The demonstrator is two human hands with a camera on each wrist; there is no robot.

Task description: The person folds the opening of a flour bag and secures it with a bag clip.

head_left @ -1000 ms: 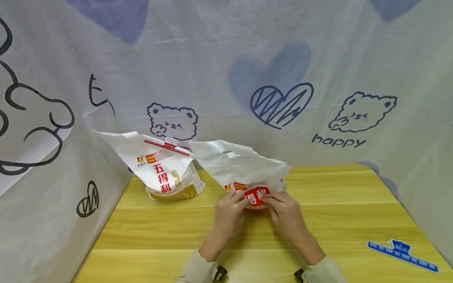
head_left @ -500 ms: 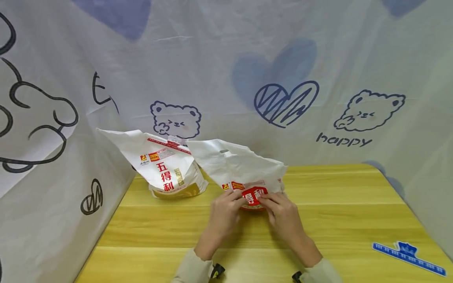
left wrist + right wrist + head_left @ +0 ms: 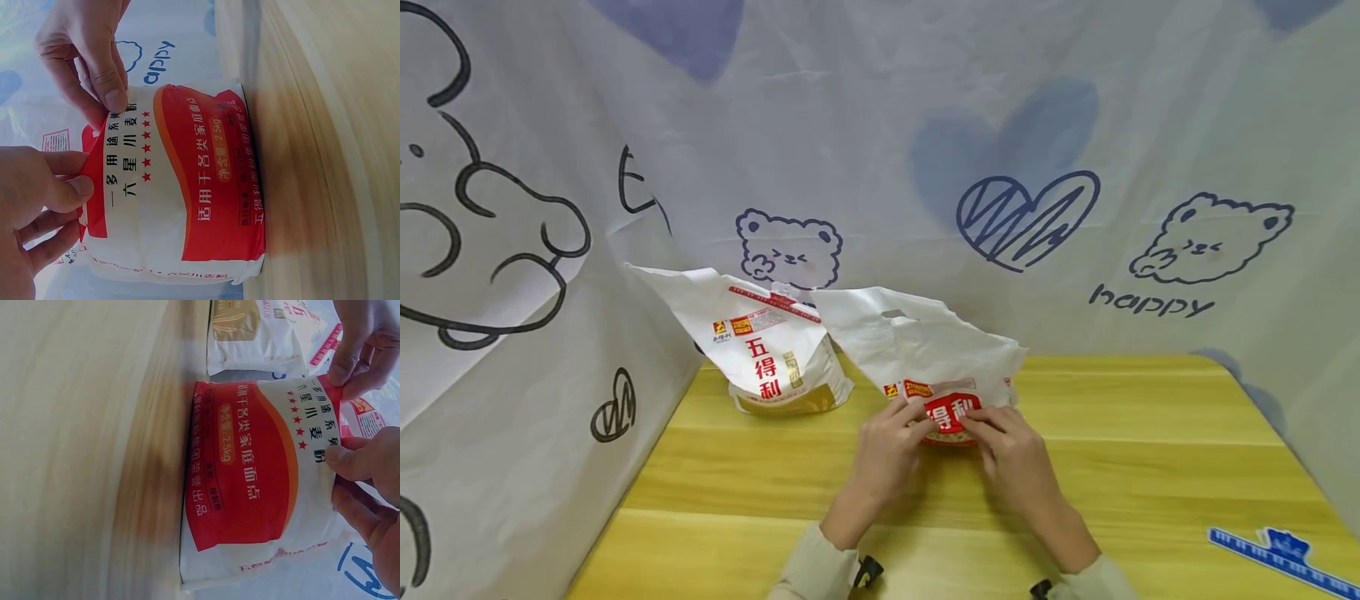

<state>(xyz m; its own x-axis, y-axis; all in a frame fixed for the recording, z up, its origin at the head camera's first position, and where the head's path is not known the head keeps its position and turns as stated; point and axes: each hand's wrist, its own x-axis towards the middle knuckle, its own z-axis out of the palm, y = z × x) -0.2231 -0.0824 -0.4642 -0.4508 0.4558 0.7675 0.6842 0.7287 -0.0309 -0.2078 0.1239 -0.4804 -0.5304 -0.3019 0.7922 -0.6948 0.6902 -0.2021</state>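
Observation:
A white-and-red flour bag [image 3: 955, 367] stands upright on the table, its loose upper part sloping back and to the left. In the head view, my left hand [image 3: 886, 450] pinches the bag's front at a fold, thumb on the near side. My right hand [image 3: 1017, 454] pinches the same fold a little to the right. The left wrist view shows the red-and-white front panel [image 3: 212, 169] below both thumbs. From the right wrist, the right-hand fingers [image 3: 362, 462] grip the top crease of the panel. Fingertips behind the fold are partly hidden.
To the left stands another flour bag [image 3: 782, 367], with a red sealing clip [image 3: 775, 303] across its upper part. A blue sealing clip [image 3: 1285, 557] lies at the table's right front. Behind the wooden table [image 3: 737, 492] hangs a printed white cloth [image 3: 880, 167].
The head view has shifted, so the whole scene sits further right in the picture. Both hands keep their pinch on the flour bag with little visible change.

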